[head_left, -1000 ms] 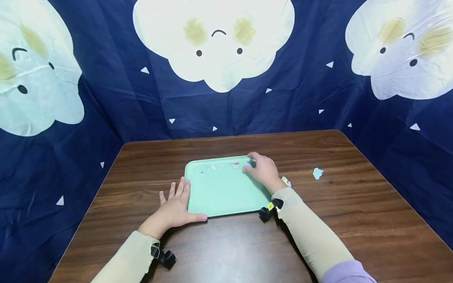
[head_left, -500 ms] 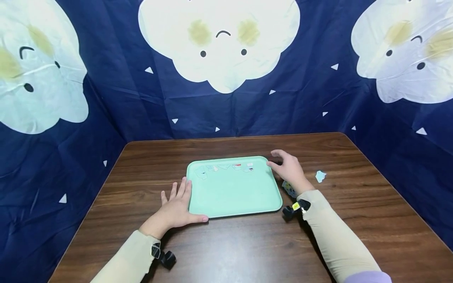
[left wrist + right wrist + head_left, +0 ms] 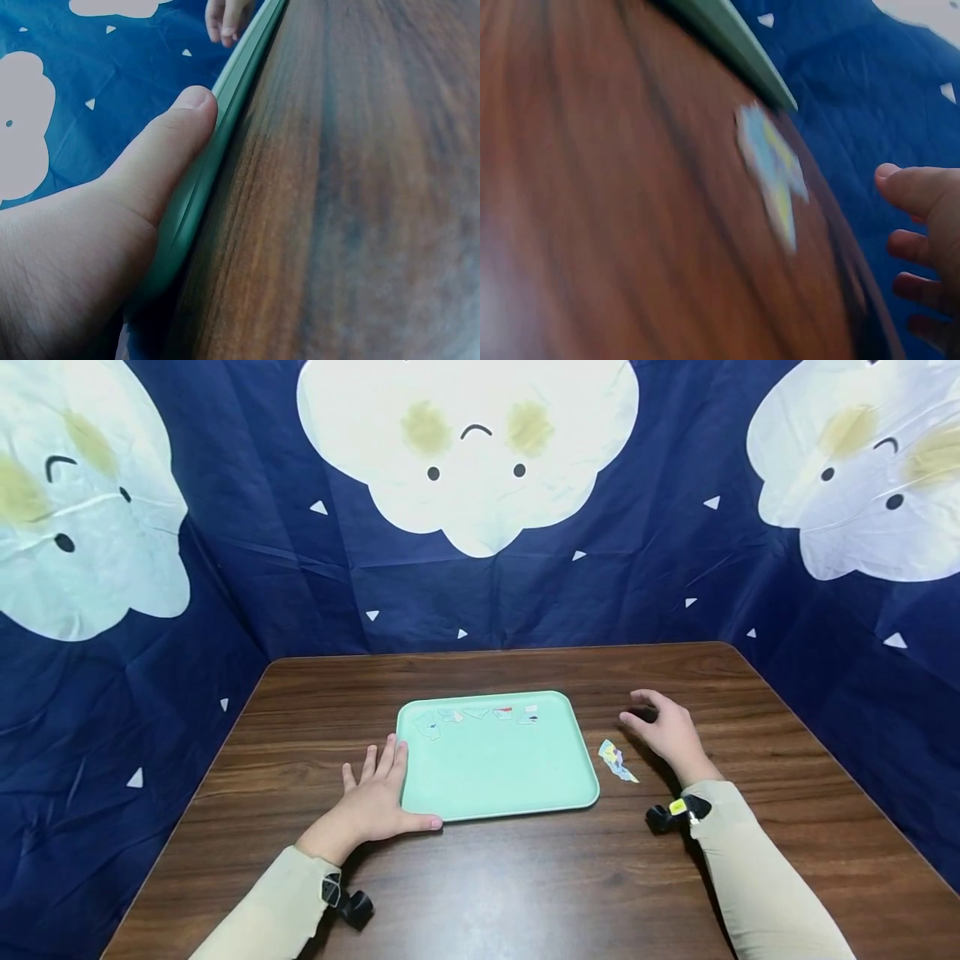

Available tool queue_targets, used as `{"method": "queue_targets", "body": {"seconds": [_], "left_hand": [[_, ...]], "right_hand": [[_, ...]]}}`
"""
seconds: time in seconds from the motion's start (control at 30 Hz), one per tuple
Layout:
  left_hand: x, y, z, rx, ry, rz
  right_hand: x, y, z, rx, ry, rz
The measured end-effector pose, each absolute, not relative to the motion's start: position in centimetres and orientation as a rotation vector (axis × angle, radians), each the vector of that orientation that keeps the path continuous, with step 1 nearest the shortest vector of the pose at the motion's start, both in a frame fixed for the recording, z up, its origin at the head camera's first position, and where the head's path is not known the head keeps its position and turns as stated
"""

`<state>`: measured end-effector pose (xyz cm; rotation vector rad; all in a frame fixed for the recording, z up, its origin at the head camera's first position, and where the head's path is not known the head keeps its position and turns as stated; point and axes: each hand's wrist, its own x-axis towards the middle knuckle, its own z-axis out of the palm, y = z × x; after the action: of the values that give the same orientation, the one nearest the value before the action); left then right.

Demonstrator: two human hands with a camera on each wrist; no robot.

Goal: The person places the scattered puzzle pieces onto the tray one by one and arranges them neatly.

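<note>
My left hand [image 3: 372,802] lies spread at the near left corner of a mint green tray [image 3: 498,777]. In the left wrist view its thumb [image 3: 169,142] rests along the rim. Several small torn or cut paper pieces [image 3: 451,716] sit in a rough row along the tray's far side. Over the table to the right of the tray, my right hand [image 3: 671,737] has thumb and forefinger apart, with nothing seen between them. Left of this hand a colourful paper scrap [image 3: 617,761] lies on the wood, also in the right wrist view [image 3: 771,169].
The tray stands on a dark wooden table [image 3: 510,893]. Blue cloth [image 3: 480,585] with white clouds hangs behind it and at both sides. Each wrist wears a small black camera [image 3: 356,910] on a strap.
My right hand has left the tray's far right corner and moved right across the table. The pale blue scrap seen there earlier is now out of sight. My left hand stays put.
</note>
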<state>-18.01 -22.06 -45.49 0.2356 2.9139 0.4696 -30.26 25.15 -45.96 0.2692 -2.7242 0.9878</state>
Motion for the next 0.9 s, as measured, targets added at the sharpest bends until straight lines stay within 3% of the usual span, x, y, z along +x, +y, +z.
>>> {"method": "queue_targets", "body": {"seconds": [0.5, 0.9], "left_hand": [[-17.9, -21.9, -45.3, 0.25, 2.911, 0.466], [-18.0, -22.0, -45.6, 0.247, 2.908, 0.47]], "right_hand": [[-28.1, 33.4, -47.7, 0.333, -2.76, 0.907], [-27.5, 34.7, -47.7, 0.391, -2.8, 0.907]]}}
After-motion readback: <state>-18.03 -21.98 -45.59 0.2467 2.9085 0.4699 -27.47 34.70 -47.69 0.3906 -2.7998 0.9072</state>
